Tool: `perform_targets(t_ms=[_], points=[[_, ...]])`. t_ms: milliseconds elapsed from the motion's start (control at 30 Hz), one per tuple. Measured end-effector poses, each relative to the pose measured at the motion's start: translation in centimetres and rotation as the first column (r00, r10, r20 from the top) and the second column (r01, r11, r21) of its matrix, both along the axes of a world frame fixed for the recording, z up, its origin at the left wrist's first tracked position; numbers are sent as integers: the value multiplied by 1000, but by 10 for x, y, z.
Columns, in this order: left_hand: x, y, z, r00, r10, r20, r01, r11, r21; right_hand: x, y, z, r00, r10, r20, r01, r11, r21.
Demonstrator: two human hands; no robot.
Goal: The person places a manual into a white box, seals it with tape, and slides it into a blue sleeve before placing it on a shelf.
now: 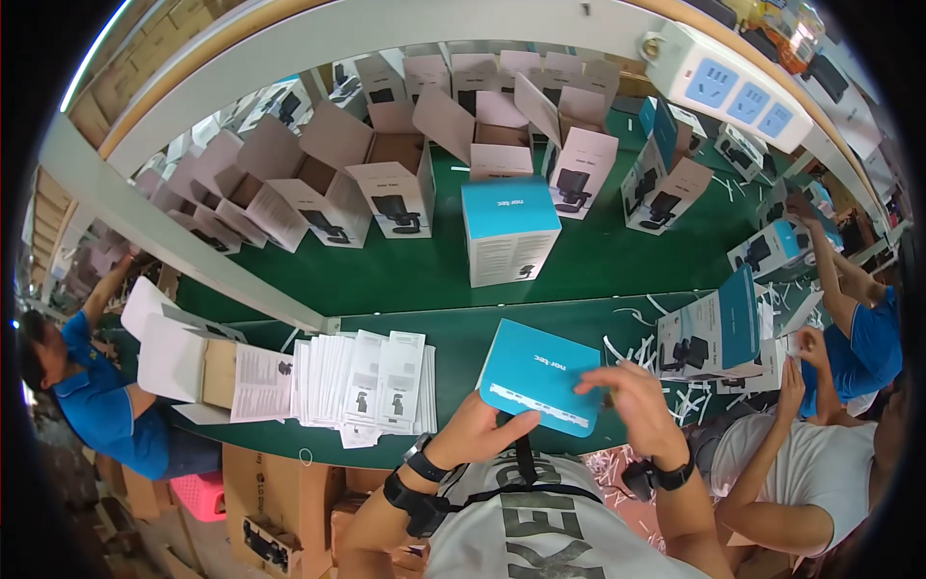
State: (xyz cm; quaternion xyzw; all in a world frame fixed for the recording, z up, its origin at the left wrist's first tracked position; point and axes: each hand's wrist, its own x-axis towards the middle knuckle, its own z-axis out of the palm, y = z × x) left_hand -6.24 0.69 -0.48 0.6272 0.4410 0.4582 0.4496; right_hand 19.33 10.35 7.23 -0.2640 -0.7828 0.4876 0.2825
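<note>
A small carton with a blue lid (pixel 540 372) is in front of my chest, its blue face turned up. A white, ragged-edged band runs along the lid's near edge. My left hand (pixel 482 429) grips the carton at its near left corner, thumb lying on the near edge. At the right edge hovers my right hand (pixel 632 405), fingers apart and loosely bent, fingertips at the blue lid. Whether they press on it is hard to tell. Left of the carton lies a spread stack of white printed leaflets (pixel 371 386).
Open white cartons (pixel 395 188) line the green table's far side, with a closed blue-topped carton (pixel 511 232) before them. White paper strips (pixel 690 400) litter the right. A shelf frame carries a power strip (pixel 728 82). Co-workers in blue shirts (pixel 106 396) and a white shirt (pixel 786 473) sit nearby.
</note>
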Motion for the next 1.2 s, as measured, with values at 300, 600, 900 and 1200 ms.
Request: perform_targets(t_ms=[300, 600, 900, 1200], points=[[-13, -2, -1, 995, -101, 8, 101, 992, -69, -109, 37, -21, 975, 223, -1, -210, 918, 336], [-7, 3, -2, 996, -78, -34, 79, 996, 52, -68, 17, -4, 960, 280, -11, -280, 960, 17], [5, -7, 26, 932, 355, 76, -349, 934, -76, 68, 17, -19, 765, -316, -561, 85, 913, -398], [2, 6, 10, 887, 260, -381, -187, 958, 216, 31, -43, -61, 941, -325, 96, 326, 945, 2]])
